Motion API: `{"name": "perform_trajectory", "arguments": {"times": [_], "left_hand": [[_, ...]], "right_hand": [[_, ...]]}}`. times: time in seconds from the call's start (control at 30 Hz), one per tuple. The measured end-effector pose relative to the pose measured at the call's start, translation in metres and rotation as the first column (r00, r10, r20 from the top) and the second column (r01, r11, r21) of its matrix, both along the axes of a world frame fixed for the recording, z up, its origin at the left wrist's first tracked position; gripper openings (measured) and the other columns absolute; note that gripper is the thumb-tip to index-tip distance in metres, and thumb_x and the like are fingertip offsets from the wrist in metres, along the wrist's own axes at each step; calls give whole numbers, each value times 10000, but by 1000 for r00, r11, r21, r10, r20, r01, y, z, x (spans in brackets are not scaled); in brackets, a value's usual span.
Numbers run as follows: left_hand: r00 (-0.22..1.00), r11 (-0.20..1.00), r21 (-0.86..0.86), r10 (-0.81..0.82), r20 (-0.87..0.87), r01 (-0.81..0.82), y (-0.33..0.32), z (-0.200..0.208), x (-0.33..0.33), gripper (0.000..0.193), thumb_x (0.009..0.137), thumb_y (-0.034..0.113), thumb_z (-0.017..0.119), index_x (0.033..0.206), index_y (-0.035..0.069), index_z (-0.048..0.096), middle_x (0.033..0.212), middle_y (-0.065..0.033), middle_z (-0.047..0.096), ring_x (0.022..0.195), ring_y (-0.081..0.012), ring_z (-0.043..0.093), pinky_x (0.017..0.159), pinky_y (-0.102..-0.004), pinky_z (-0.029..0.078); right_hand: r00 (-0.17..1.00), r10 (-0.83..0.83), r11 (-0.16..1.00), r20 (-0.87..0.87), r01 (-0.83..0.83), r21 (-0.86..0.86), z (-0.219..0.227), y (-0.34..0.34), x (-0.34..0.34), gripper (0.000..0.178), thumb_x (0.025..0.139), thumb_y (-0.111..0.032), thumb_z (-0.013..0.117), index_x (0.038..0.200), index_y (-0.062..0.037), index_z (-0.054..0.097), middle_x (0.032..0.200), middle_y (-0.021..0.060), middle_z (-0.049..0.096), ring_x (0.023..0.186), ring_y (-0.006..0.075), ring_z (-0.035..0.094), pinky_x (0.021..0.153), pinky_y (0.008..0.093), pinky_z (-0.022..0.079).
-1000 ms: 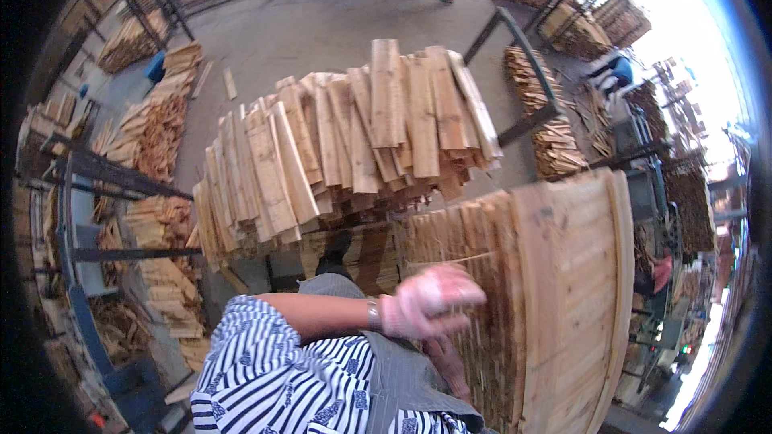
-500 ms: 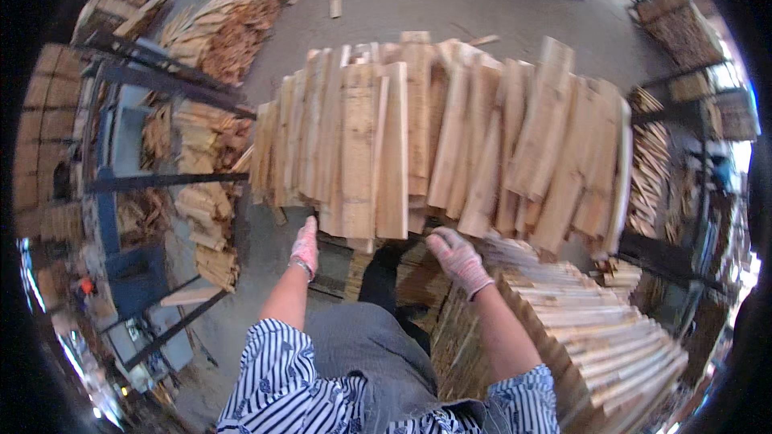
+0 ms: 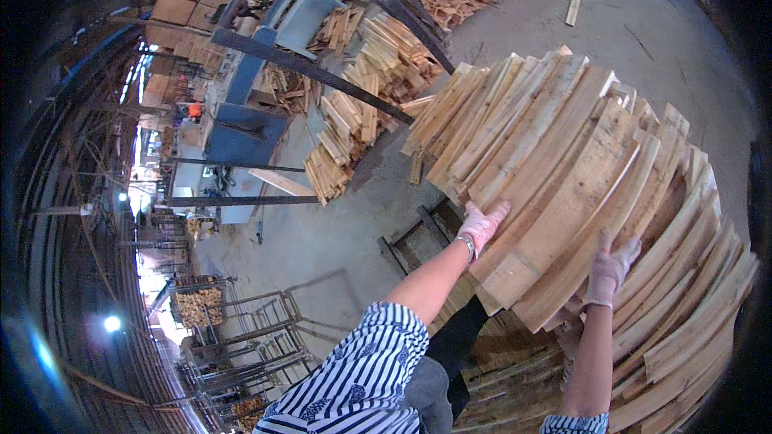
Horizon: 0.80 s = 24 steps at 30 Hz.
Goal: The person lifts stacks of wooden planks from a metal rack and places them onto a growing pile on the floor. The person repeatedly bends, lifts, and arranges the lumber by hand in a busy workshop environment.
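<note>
Many pale, rough-sawn wooden boards (image 3: 563, 201) lie side by side in a wide stack, their near ends uneven. My left hand (image 3: 484, 227), in a pinkish work glove, grips the left edge of a group of boards whose ends jut toward me, its thumb on top and its other fingers mostly hidden. On the right side of the same group, my right hand (image 3: 611, 269) presses in, gloved too, with thumb and fingers parted around the wood. The boards sit between the two hands. The undersides of the boards and the fingertips there are hidden.
A second board stack (image 3: 675, 354) rises at lower right beside my right forearm. Dark metal bars (image 3: 322, 76) cross at upper left, near heaps of offcuts (image 3: 378, 72) and a blue machine panel (image 3: 241, 137). Metal frames (image 3: 257, 321) stand on the floor at lower left.
The view has swung left and tilted. Both hands have moved from the near side of the stack onto the boards, taking hold of a group from its two sides.
</note>
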<state>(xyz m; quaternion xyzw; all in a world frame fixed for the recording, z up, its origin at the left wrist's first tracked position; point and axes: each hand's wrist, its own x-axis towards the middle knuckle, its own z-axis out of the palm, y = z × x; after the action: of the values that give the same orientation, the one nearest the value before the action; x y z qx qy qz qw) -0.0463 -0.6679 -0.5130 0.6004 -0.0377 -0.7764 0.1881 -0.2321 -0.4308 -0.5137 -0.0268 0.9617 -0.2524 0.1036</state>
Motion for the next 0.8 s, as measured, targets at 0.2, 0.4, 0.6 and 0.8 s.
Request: {"name": "perform_trajectory", "arguments": {"times": [0.2, 0.4, 0.6, 0.8], "left_hand": [[988, 994, -68, -92, -123, 84, 25, -20, 19, 696, 1087, 221, 386, 1615, 407, -27, 1652, -228, 140, 1514, -471, 170, 1228, -611, 181], [631, 550, -317, -722, 284, 772, 58, 11, 7, 675, 1059, 286, 492, 1587, 220, 76, 1605, -200, 278, 1470, -351, 285, 1213, -485, 249], [499, 464, -296, -865, 50, 835, 77, 13, -5, 700, 1049, 370, 568, 1554, -26, 288, 1556, -148, 440, 1430, -192, 408, 1206, -317, 311], [524, 555, -258, -832, -183, 791, 56, 6, -14, 672, 1034, 304, 561, 1569, 30, 262, 1533, -129, 441, 1398, -208, 424, 1191, -326, 322]], "right_hand": [[933, -145, 787, 329, 310, -533, 20, 12, 4, 1020, 884, -491, 760, 1563, 75, 250, 1598, 246, 322, 1449, 335, 370, 1187, 391, 311], [807, -55, 666, 588, 469, -581, 16, 7, -26, 821, 940, -512, 671, 1498, 31, 412, 1468, 186, 488, 1344, 279, 471, 1115, 364, 373], [810, 34, 611, 586, 447, -653, -11, 20, -34, 640, 985, -390, 640, 1457, 0, 457, 1085, 41, 598, 946, 131, 513, 862, 297, 447], [787, 130, 678, 603, 373, -633, 44, 9, -11, 1028, 896, -297, 761, 1614, -2, 87, 1502, 189, 428, 1252, 263, 534, 1031, 352, 473]]}}
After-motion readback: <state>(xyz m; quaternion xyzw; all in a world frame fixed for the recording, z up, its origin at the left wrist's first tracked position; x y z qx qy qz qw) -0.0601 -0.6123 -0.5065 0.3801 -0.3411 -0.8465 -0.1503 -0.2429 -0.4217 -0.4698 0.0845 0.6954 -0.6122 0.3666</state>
